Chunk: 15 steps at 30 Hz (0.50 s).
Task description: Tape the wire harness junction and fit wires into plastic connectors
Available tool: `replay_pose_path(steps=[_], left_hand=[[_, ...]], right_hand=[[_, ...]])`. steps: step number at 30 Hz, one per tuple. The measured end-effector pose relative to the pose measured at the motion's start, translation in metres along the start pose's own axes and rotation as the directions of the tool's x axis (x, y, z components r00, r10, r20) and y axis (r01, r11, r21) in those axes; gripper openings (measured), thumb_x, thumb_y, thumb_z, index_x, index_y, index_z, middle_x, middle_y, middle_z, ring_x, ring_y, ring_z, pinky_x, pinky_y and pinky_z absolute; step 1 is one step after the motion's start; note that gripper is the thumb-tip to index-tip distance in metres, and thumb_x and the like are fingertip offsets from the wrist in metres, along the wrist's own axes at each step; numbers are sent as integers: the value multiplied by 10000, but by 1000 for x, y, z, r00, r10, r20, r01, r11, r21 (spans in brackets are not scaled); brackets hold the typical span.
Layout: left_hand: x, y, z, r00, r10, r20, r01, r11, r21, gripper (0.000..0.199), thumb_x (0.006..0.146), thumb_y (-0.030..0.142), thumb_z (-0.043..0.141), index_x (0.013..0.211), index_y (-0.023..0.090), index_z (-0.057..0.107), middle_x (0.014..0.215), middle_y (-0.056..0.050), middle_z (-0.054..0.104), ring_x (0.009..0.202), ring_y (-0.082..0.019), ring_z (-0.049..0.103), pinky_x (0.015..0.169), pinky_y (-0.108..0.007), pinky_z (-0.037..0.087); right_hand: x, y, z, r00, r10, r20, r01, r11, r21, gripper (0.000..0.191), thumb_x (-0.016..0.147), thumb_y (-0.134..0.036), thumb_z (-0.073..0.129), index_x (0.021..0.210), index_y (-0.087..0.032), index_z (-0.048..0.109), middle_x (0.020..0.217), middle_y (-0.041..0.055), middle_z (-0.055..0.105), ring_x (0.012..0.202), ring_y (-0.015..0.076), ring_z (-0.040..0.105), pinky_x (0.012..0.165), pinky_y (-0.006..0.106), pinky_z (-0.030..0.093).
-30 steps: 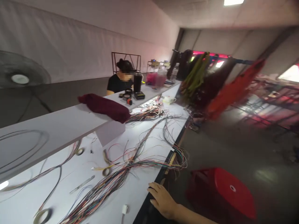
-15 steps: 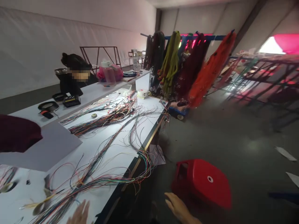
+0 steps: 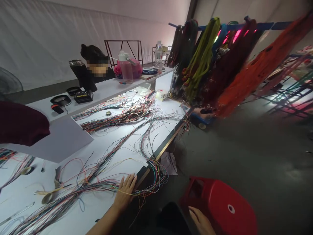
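Observation:
My left hand [image 3: 125, 193] lies flat, fingers stretched, over a long bundle of thin coloured wires [image 3: 102, 185] at the table's edge. The bundle runs across the white tabletop [image 3: 133, 143], and part of it loops over the side. My right hand [image 3: 201, 222] is low beside a red plastic stool [image 3: 230, 207], fingers extended and nothing visible in them. Whether it touches the stool I cannot tell. Rolls of tape [image 3: 48, 198] lie on the table left of the bundle.
More wire bundles [image 3: 117, 119] and a cup [image 3: 162, 94] are farther along the table. Yarn-like hanks [image 3: 205, 55] hang from a blue rail. A person [image 3: 95, 62] is behind the shelf, which holds a black flask [image 3: 83, 75] and a clear jug [image 3: 126, 68].
My left hand has moved forward and right, onto the wires at the edge. My right hand has shifted slightly right and down, closer to the stool. The view has turned left.

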<state>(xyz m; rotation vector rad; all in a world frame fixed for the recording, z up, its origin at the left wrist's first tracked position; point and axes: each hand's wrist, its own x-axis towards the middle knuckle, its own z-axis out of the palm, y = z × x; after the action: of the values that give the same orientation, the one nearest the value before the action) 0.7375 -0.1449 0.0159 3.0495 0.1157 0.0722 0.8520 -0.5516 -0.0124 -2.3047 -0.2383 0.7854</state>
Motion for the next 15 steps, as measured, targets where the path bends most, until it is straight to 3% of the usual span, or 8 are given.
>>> replay_pose_path(steps=[2,5,7,9,11,12,15], left_hand=[[13,-5,3,999,4,36,2,989,-145,514,772,133,541,1280,215,532,1277,-93,568,1168,-266,526,990,-426,438],[33,-17,4,991,-104,78,122,956,-267,230,834,180,493,986,216,661,929,-56,668,864,-216,618,776,-324,495],[52,-34,2,974,-212,78,226,933,-280,191,857,220,460,820,212,647,789,-34,651,761,-194,617,708,-288,483],[77,-59,-4,931,-363,44,360,889,-283,215,869,218,412,870,209,627,836,-30,660,801,-179,624,724,-264,470],[105,-92,-16,837,-547,-13,524,808,-269,215,877,235,391,928,196,596,867,-36,656,804,-181,619,706,-260,452],[119,-110,-23,762,-645,-58,613,748,-254,235,895,260,370,970,184,579,855,-44,648,774,-187,609,697,-271,442],[156,-161,-46,484,-847,-220,822,526,-217,331,947,323,280,1050,129,529,861,-87,610,732,-207,567,672,-310,418]], right_hand=[[13,-5,-8,999,7,31,-7,1000,20,598,808,-580,362,1104,-170,682,1180,96,658,1126,250,606,1006,368,462],[49,-4,-30,998,7,57,-9,999,37,607,792,-597,374,1075,-165,694,1171,98,662,1132,251,601,1020,361,452],[88,0,-56,998,0,60,-3,999,47,593,786,-600,390,1056,-173,702,1166,93,665,1138,251,597,1022,358,451],[141,4,-91,999,-2,50,0,999,48,589,772,-607,412,1046,-176,705,1162,93,667,1149,261,589,1033,378,441],[204,2,-136,1000,4,30,-6,999,52,589,744,-615,439,1033,-175,702,1157,103,668,1153,279,584,1030,412,438],[238,-2,-160,1000,7,15,-8,998,61,584,730,-614,452,1023,-173,699,1153,111,669,1146,286,587,1014,424,448],[342,-29,-237,999,6,-39,-1,993,121,564,730,-591,472,1060,-176,662,1174,123,656,1089,281,618,883,400,522]])
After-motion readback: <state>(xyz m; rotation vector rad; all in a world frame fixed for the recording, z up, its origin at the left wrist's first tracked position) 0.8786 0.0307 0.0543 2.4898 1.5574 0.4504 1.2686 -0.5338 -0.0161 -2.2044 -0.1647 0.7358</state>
